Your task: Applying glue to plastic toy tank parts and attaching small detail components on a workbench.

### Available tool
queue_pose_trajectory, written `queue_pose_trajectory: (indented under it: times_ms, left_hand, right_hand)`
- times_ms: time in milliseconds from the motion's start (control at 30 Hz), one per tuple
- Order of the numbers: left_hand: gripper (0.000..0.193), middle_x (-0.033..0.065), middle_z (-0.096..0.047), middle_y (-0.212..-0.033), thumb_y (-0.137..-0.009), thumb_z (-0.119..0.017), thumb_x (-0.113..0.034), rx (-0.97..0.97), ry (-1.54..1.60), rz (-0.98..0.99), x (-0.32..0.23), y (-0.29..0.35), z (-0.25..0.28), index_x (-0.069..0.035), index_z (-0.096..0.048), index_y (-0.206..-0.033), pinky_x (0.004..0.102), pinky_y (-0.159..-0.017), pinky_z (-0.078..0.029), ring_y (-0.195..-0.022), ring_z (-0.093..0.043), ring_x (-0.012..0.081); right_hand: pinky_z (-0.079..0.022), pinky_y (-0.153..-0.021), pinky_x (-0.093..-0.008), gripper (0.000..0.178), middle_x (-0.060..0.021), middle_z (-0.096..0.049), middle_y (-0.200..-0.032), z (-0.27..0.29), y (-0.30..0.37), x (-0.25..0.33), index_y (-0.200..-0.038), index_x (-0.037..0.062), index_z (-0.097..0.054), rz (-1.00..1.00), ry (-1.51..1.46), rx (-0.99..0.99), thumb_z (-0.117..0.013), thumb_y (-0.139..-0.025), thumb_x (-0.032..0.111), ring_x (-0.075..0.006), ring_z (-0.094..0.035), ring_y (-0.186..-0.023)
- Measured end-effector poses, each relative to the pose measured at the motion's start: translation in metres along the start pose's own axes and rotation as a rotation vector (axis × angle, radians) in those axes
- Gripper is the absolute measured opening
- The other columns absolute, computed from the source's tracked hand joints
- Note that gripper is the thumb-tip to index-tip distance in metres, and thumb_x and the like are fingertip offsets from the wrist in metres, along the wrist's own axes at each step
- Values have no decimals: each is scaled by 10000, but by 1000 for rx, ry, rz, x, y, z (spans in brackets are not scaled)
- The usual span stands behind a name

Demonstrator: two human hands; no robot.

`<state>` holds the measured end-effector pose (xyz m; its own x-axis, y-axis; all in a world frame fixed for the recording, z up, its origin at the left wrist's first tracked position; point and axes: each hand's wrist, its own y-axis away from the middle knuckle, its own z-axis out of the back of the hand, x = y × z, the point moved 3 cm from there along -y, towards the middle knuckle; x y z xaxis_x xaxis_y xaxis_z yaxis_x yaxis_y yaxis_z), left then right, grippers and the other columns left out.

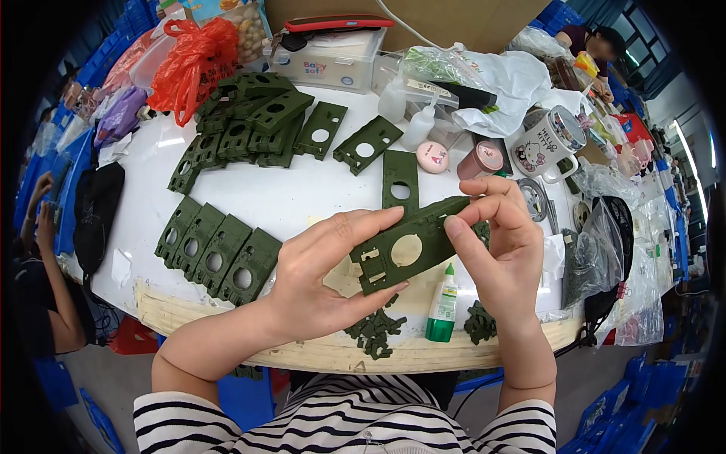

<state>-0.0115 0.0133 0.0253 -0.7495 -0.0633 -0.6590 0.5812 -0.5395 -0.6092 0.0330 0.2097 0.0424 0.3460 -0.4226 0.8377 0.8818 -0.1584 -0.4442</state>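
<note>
A dark green moulded plastic hull plate (432,240), with a round hole and small slots, is held tilted above the table in both hands. My left hand (321,276) grips its left end, thumb along the lower edge and fingers along the upper. My right hand (505,246) pinches its right end between thumb and fingertips; whether a tiny part is also between them, I cannot tell. Just behind lies another green plate (399,168). Below the held plate are a heap of small green parts (376,330), a green-and-clear glue bottle (444,306) standing upright, and a second small heap (481,324).
Several matching plates (249,261) form a row at left, with a larger pile (253,125) behind. White squeeze bottles (418,125), a mug (541,147) and a clear box (333,64) stand at the back. Plastic bags (597,253) crowd the right. Other people sit at both sides.
</note>
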Motion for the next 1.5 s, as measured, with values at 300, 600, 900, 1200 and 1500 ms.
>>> queue_pose_trajectory:
  times_ms: [300,600,900,1200,1500]
  left_hand:
    - [632,177,-649,-1103,-621,-824,-44,-14,-1,-25,0,0,-1,33,-578,-1198,321,-835,-519,-972,-653,253]
    - [633,175,-649,-1120,-614,-825,-42,-20,-2,-33,1,2,-1,32,-581,-1194,323,-840,-519,-973,-654,253]
    - [620,176,-648,-1130,-612,-823,-39,-32,7,-45,2,2,-1,37,-588,-1181,328,-851,-517,-988,-650,255]
    - [617,178,-646,-1134,-615,-824,-39,-31,-7,-47,1,3,-1,40,-586,-1179,331,-854,-517,-992,-649,261]
    - [618,180,-650,-1121,-613,-827,-47,-36,-19,-61,2,3,-1,42,-588,-1176,331,-838,-522,-974,-656,262]
  right_hand:
    - [-386,-886,-297,86,-126,-564,-1059,0,0,3,-787,9,-636,35,37,2,-710,-762,46,-178,-518,-1008]
    - [-397,-869,-307,100,-118,-574,-1042,0,-2,2,-769,24,-630,46,81,7,-719,-754,65,-187,-528,-981]
    - [-402,-860,-306,103,-121,-570,-1037,0,-2,0,-765,22,-630,68,83,6,-723,-754,64,-191,-530,-980]
    - [-407,-856,-302,97,-124,-573,-1037,1,-2,2,-761,20,-634,56,74,-3,-723,-753,59,-191,-532,-986]
    - [-411,-856,-311,96,-124,-582,-1034,2,-2,2,-768,18,-640,59,96,3,-725,-751,59,-199,-539,-984]
